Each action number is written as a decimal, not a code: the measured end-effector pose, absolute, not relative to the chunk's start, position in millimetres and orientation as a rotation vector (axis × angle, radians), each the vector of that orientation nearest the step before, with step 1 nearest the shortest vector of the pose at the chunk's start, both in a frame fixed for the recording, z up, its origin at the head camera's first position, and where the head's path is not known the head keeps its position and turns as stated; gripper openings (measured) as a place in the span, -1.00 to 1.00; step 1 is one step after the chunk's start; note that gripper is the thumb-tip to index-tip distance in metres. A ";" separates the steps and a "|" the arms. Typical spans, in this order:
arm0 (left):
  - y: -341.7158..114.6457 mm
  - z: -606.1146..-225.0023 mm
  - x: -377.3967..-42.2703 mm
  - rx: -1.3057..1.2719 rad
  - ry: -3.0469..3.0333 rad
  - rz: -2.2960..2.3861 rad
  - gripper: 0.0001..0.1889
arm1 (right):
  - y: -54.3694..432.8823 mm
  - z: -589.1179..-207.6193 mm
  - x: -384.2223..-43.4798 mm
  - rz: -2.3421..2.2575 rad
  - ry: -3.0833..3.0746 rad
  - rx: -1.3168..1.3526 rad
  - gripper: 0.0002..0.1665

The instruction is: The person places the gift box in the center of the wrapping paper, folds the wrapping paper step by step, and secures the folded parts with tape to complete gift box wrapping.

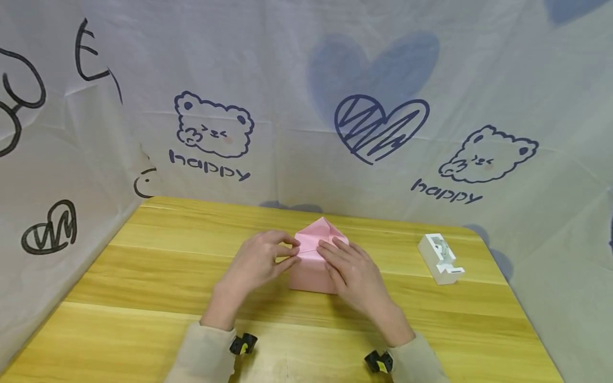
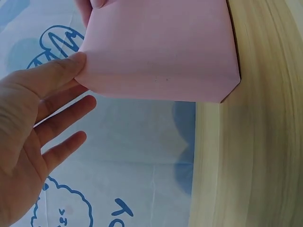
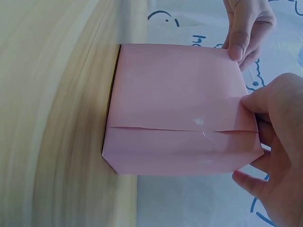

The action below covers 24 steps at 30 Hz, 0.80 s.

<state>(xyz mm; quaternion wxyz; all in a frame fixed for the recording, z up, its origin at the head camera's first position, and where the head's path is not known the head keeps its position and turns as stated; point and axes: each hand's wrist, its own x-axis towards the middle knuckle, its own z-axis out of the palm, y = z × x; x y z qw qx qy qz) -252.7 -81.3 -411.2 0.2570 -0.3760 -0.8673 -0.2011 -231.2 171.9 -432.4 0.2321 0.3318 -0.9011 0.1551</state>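
A pink folded-paper packet (image 1: 313,277) stands on the table between both hands, its top folded into flaps with one peak pointing to the back. In the right wrist view, a straight seam crosses the pink paper (image 3: 175,90), and shiny spots show near it. My left hand (image 1: 261,260) pinches the upper left edge between thumb and forefinger. Its other fingers spread free in the left wrist view. From the right, my right hand (image 1: 356,274) lays its fingers across the folded top, while its thumb (image 3: 258,101) presses the side face close to the upper edge.
A white tape dispenser (image 1: 438,259) stands at the right on the wooden table (image 1: 158,276). White cloth (image 1: 297,69) printed with hearts and bears hangs behind and along the sides. Both wrists wear small black devices (image 1: 243,344).
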 end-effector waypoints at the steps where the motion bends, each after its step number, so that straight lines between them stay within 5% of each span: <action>1: -81.1 -411.6 -252.8 -1.016 -2.359 -0.558 -0.84 | 171.9 -432.4 -231.1 0.420 -2.479 0.909 -0.56; 16: -75.5 -415.0 -274.6 -0.630 -2.490 -0.857 -0.84 | 169.5 -433.9 -233.1 0.499 -2.437 0.896 -0.57; 24: -66.5 -420.7 -291.0 -0.638 -2.568 -0.922 -0.80 | 170.6 -433.3 -231.0 0.511 -2.455 0.892 -0.57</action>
